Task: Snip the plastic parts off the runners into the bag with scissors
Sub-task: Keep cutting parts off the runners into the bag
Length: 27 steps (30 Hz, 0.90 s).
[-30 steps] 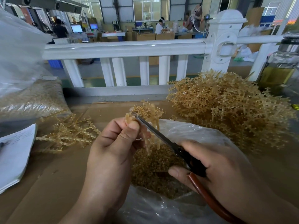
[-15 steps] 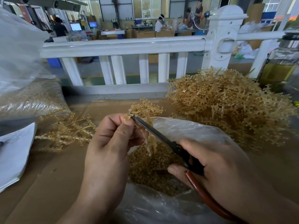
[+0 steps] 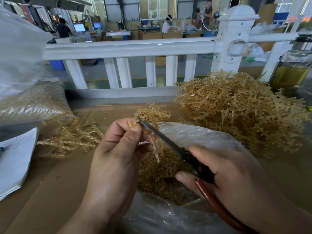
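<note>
My left hand [image 3: 116, 152] pinches a tan plastic runner [image 3: 156, 146] between thumb and fingers, above the open clear plastic bag [image 3: 194, 134]. The runner's stems hang down toward the loose cut parts [image 3: 158, 179] heaped inside the bag. My right hand [image 3: 224, 173] grips scissors [image 3: 162, 135] with red-brown handles. The blades point up and left, and their tip lies at the runner's top end beside my left thumb. Whether the blades are closed on a part is hidden by my fingers.
A big heap of uncut runners [image 3: 239, 108] lies at the right. Bare runners [image 3: 72, 137] lie at the left on the cardboard top [image 3: 55, 191]. A filled bag [image 3: 30, 102], papers [image 3: 15, 157], a jar [image 3: 293, 68] and a white railing [image 3: 128, 49] surround the work spot.
The runner has sunk lower in my left hand and less of it sticks up above my thumb. The scissor tip stays at its top end. Both hands kept their places.
</note>
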Each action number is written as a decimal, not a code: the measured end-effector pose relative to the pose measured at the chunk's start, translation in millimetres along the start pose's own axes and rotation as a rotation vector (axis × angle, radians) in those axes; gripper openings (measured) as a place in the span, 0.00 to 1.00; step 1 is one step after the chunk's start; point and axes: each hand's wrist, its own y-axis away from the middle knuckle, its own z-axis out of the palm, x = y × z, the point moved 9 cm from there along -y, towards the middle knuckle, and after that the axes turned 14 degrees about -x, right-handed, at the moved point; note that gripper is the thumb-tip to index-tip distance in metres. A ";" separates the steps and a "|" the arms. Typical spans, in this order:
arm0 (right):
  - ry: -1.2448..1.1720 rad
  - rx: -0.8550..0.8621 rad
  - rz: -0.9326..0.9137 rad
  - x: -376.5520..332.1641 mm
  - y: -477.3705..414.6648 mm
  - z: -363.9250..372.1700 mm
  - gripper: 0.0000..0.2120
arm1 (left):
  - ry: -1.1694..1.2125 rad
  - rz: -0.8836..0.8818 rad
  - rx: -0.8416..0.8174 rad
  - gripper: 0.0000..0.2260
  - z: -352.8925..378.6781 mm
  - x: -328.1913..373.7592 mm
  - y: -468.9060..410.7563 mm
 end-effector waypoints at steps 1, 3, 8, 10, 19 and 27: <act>0.000 -0.003 -0.002 0.6 0.0 0.2 0.20 | -0.004 0.003 0.000 0.08 0.3 0.4 0.1; -0.002 -0.012 -0.001 1.7 -0.5 0.5 0.20 | -0.014 0.004 0.007 0.08 0.6 0.8 0.3; -0.019 -0.022 -0.020 2.2 -0.6 -0.8 0.20 | -0.020 -0.003 0.026 0.08 0.6 0.2 0.8; -0.015 -0.020 -0.022 2.6 -0.4 -1.8 0.20 | -0.032 -0.009 0.033 0.07 0.3 0.1 1.4; -0.008 -0.009 -0.019 1.7 -0.3 -3.8 0.20 | -0.014 -0.004 0.030 0.07 -0.2 -0.3 1.3; 0.001 0.003 -0.003 1.8 1.6 -3.4 0.21 | -0.001 0.016 0.013 0.06 -3.9 0.0 -0.7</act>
